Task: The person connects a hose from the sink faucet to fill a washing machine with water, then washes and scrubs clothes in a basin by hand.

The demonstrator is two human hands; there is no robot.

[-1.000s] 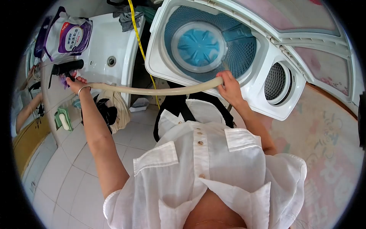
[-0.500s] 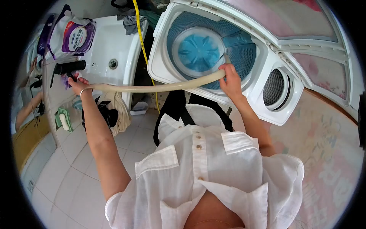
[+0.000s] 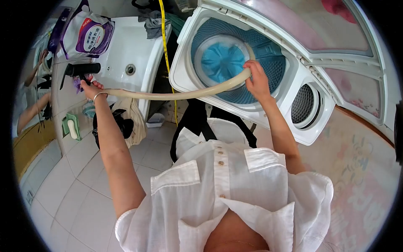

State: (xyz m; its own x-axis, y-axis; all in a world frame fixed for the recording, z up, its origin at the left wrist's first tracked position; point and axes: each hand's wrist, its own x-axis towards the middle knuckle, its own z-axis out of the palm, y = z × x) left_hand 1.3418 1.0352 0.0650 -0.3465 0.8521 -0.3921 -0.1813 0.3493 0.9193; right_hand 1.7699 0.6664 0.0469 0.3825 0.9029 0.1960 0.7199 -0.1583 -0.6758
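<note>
A long cream-coloured hose (image 3: 176, 96) stretches between my two hands. My left hand (image 3: 92, 89) is closed around its left end, right beside the black faucet (image 3: 84, 69); whether the end meets the spout is hidden by my fingers. My right hand (image 3: 257, 80) grips the hose farther along, above the open wash tub (image 3: 268, 69) of the white twin-tub washing machine (image 3: 226, 106). From there the hose bends down into the tub, beside the blue ribbed disc (image 3: 222, 61) at its bottom.
A white sink (image 3: 147, 75) stands left, with a purple-and-white detergent bag (image 3: 93, 35) and grey cloth (image 3: 152, 25) on it. A yellow hose (image 3: 165, 42) runs vertically. The spin tub (image 3: 303, 106) and raised lid (image 3: 344, 52) are right. Soap (image 3: 72, 129) lies in a green dish.
The view has shifted slightly, so the sink and washer appear farther right. The hose near my right hand now curves more, with its free part reaching down into the tub. Both hands keep their hold.
</note>
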